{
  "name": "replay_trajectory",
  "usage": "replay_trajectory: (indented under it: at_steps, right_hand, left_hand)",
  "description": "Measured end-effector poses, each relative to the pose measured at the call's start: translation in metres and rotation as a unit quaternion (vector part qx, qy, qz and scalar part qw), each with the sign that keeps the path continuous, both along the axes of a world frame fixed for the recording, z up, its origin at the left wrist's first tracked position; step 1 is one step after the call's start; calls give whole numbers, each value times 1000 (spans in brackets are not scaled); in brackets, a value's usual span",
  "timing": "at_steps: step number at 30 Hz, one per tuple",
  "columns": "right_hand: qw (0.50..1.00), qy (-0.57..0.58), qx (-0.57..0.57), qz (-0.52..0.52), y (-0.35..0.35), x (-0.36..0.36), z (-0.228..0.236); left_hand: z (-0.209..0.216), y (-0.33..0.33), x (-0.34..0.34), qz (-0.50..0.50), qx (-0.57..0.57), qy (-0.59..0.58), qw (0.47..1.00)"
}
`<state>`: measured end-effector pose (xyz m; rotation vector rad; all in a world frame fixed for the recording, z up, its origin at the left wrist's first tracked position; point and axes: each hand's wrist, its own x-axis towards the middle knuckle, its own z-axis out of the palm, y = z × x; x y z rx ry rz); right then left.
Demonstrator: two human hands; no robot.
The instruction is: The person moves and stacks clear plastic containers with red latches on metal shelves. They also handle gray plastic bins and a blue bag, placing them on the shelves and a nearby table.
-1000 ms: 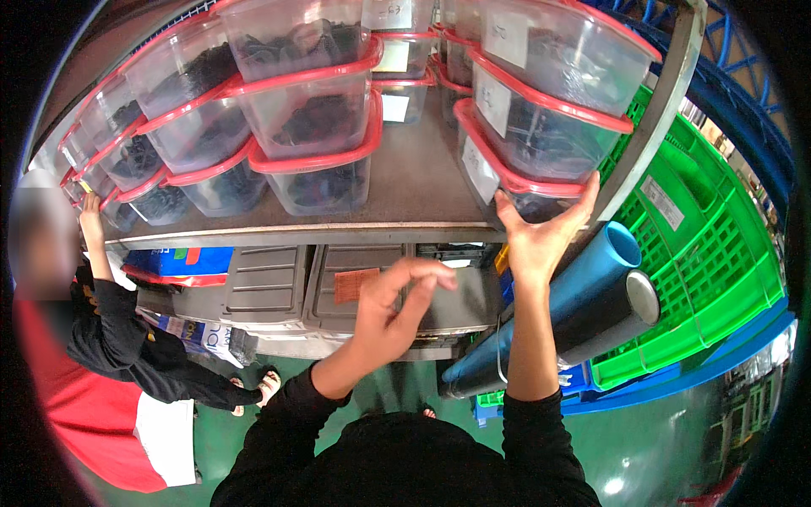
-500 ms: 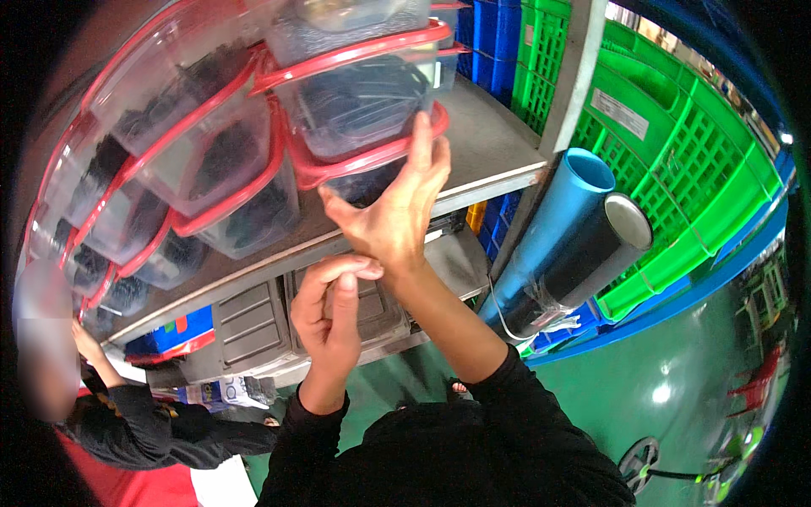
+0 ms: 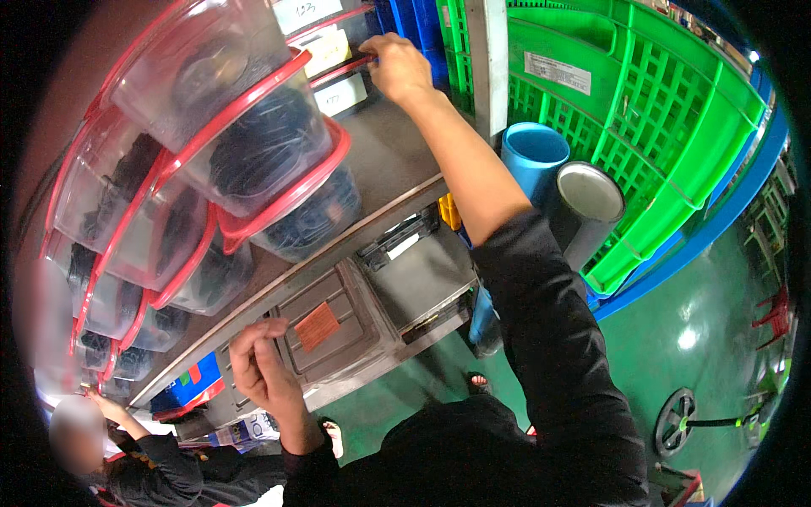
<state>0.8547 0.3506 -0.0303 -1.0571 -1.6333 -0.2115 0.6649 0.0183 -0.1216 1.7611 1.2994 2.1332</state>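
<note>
My right hand (image 3: 400, 71) reaches to the back of the shelf. Its fingers are curled on the red rim of a clear plastic box (image 3: 342, 95) that bears a white label and sits in a stack there. Lower and to the left, my left hand (image 3: 264, 363) hangs in front of the shelf edge with thumb and fingers pinched together. Whatever it may hold does not show. Close beyond its fingertips is an orange-brown patch (image 3: 317, 327) against a grey lidded bin (image 3: 355, 317). Nearer stacked boxes (image 3: 270, 148) have red rims and dark contents.
A grey post (image 3: 488, 68) ends the shelf on the right. Beside it stand a blue tube (image 3: 534, 148) and a black tube (image 3: 589, 203), before green crates (image 3: 642, 110). Another person (image 3: 160, 465) is at the lower left, one hand near the boxes. A wheel (image 3: 676, 422) stands on the green floor.
My right hand has left the nearer box stack and reached farther back to the labelled boxes. My left hand has moved down and left, away from the right wrist. The view has shifted.
</note>
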Motion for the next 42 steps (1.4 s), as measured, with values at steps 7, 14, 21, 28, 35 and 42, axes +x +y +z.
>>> replay_trajectory:
  at_steps: [7,14,21,28,35,42]
  right_hand:
    - [995,-89,-52,-8,51,7,-8]
    - [977,-185,25,-102,17,1,0]
    - [987,-148,34,-48,-52,6,-1]
    - [997,-41,63,22,-44,8,-13]
    - [984,-29,142,-104,-74,-2,-19]
    - [969,10,202,-141,-97,13,-24]
  left_hand:
    - [-30,-31,-18,109,-107,2,988]
    - [-51,-37,-3,125,-116,-59,984]
    - [-58,-36,20,95,-130,-90,983]
    - [-62,-46,29,94,-156,-73,981]
    - [-76,-66,12,109,-174,-70,976]
    - [-73,-66,16,77,-189,-88,975]
